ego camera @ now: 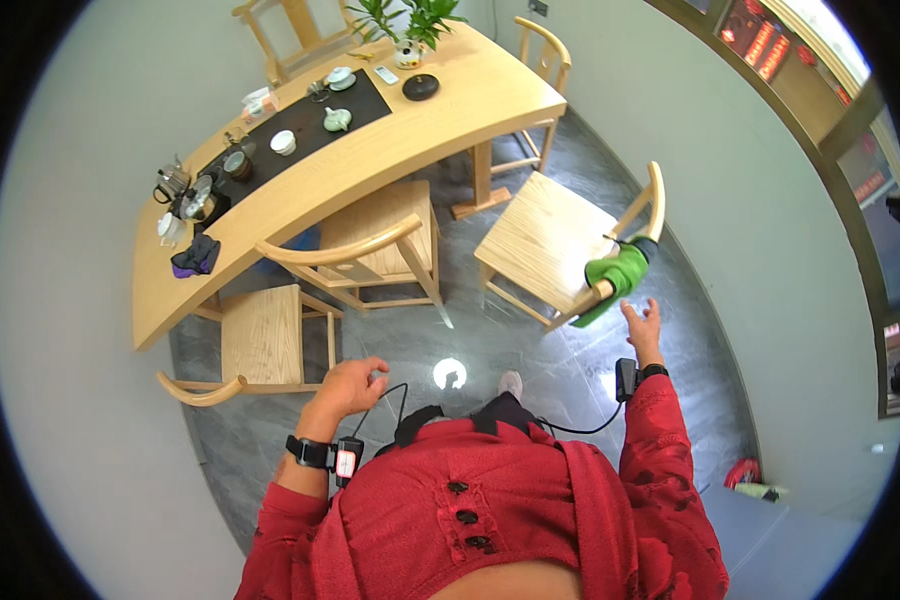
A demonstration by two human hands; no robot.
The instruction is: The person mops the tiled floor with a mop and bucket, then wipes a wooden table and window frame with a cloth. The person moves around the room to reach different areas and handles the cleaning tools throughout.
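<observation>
My right hand [643,330] reaches forward with its fingers apart, just below a green cloth item [619,271] with dark edging. That item hangs over the curved back of a light wooden chair [544,236]; a gap seems to lie between it and my fingertips, though contact cannot be ruled out. Lower left, my left hand [354,385] hangs over the floor, fingers loosely bent and holding nothing. It is nearest to a wooden chair [264,334] at the left. Both wrists carry strapped black devices with cables.
A long curved wooden table [450,124] bears a dark tea tray [300,124], a green teapot [337,119], a steel kettle [172,182], a potted plant [409,52] and a dark-purple cloth [196,256]. Another chair [382,232] stands against its near side. A wall [757,247] rises at the right.
</observation>
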